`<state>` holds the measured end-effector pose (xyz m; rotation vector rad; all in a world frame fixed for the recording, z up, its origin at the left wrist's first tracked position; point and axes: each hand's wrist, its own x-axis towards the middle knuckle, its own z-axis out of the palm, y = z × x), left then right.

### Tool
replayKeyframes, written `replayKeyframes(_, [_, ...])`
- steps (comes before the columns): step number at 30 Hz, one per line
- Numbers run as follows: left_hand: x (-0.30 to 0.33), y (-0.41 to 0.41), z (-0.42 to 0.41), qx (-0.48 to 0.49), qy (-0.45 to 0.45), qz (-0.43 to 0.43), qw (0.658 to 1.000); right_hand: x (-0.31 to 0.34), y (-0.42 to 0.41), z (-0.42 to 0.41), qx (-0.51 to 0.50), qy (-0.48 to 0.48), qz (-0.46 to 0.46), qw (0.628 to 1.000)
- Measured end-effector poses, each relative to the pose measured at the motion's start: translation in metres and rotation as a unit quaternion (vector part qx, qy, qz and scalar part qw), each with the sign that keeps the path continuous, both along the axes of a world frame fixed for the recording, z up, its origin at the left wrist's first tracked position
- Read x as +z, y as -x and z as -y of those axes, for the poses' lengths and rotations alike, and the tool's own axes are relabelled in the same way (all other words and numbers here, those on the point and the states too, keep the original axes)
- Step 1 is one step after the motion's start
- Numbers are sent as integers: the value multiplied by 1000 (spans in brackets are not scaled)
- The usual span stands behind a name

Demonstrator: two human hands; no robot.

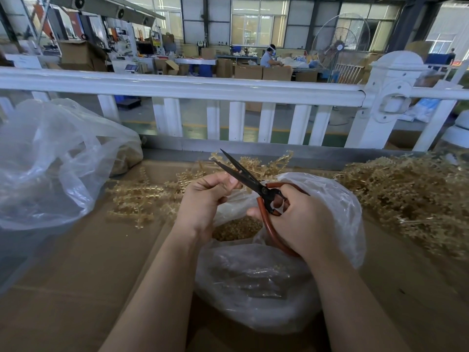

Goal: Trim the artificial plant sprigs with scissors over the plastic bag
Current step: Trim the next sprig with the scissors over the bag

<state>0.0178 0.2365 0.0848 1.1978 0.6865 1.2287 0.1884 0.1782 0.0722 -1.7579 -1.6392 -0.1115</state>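
On the cardboard-covered desk (76, 275), a large clear bag (50, 161) at the left edge holds tan trimmings, and the plastic bag (337, 212) at the middle of the near edge holds cut bits. Loose sprigs (406, 189) heap at the right edge. Above the bag's mouth the right hand (302, 219) grips the scissors (253, 184), blades parted; the left hand (203, 199) has its fingers (228, 180) curled, seemingly pinching something small beside the blades.

Both hands (203, 199) (299, 219) raised, fingers (218, 182) curled.
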Motion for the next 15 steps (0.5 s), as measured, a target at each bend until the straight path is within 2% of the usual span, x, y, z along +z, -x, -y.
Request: replayKeyframes(15, [-3,-1,-2,25,-72,-41,996,-3,-1,1,-20,-10,18,1000])
